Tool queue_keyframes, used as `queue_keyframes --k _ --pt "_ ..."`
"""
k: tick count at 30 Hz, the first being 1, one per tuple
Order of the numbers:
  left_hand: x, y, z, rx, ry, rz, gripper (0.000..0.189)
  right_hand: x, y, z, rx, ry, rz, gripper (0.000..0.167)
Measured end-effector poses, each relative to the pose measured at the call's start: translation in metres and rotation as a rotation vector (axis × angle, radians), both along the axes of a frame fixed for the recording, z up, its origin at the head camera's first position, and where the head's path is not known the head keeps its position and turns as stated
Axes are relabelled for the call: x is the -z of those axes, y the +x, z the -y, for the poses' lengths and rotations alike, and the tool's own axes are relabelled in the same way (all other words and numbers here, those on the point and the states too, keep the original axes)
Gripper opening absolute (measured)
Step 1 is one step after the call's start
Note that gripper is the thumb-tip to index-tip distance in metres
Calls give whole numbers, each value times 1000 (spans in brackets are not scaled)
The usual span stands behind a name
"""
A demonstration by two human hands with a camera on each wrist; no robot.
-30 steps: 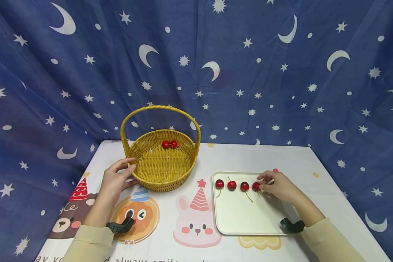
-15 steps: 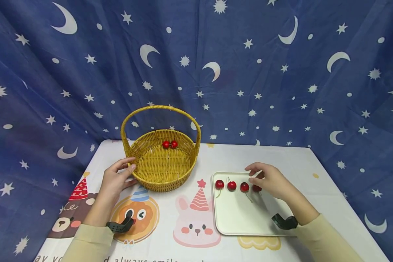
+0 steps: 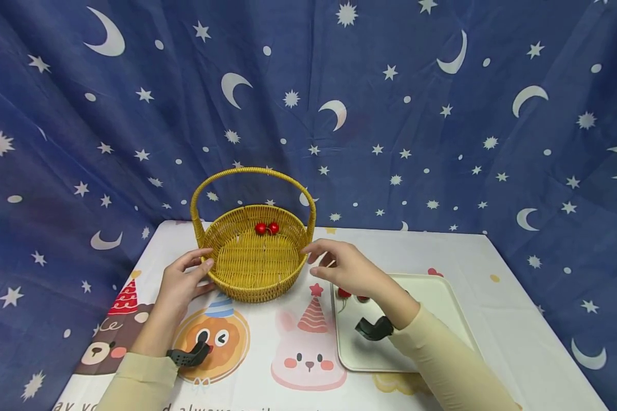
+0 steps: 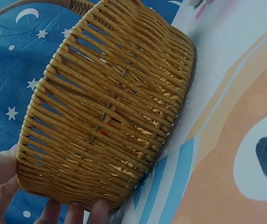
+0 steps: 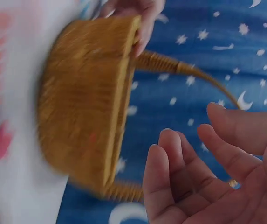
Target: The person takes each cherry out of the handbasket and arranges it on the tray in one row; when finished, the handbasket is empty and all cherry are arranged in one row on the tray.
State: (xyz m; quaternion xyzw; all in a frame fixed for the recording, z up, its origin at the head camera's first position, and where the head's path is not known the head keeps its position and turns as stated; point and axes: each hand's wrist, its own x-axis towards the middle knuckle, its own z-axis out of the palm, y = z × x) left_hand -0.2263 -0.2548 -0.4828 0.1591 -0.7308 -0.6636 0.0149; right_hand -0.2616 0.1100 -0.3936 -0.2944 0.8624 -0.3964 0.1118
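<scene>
A yellow woven basket (image 3: 259,292) with a tall arched handle stands at the back left of the table. Two red cherries (image 3: 260,229) lie inside it against the far wall. My left hand (image 3: 181,279) holds the basket's left side, thumb and fingers at the rim and outer wall (image 4: 100,116). Close to the basket's right rim hovers my right hand (image 3: 345,265), fingers loosely bent. In the right wrist view, the right hand (image 5: 212,172) has nothing between thumb and fingertips. Cherries (image 3: 343,293) on the white tray (image 3: 385,357) are partly hidden by my right hand and wrist.
The tray sits right of centre on a white tablecloth (image 3: 308,377) printed with cartoon animals. My right forearm crosses over the tray. Behind the table hangs a blue curtain (image 3: 360,137) with moons and stars.
My right hand has moved left from the cherries on the tray to the basket's right side, carrying nothing visible. My left hand and the basket have stayed in place.
</scene>
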Motion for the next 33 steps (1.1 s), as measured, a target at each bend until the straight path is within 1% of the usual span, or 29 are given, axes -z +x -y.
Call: queue_keyframes --k 3,6,13,19,23,26,28,30,33 --pt "-1 1 1 -6 2 5 47 -6 -7 30 -62 -29 -1 40" --pt "-1 0 -1 -4 4 10 46 -9 -16 54 -83 -54 -3 41" --pt "-1 0 0 -3 15 19 47 -16 -48 101 -74 -83 1 41" --pt "0 0 1 4 25 21 48 -14 -76 128 -65 -109 25 38" --pt "1 0 2 6 24 15 49 -9 -94 143 -37 -128 59 41" --pt "0 1 2 4 23 9 48 -4 -104 152 6 -133 84 43" --pt "-1 1 1 1 19 8 48 2 -111 155 37 -124 81 42" --pt "-1 1 1 -2 20 8 49 9 -117 157 68 -93 79 42" --pt "-1 1 1 -5 21 9 49 25 -125 158 108 9 53 45"
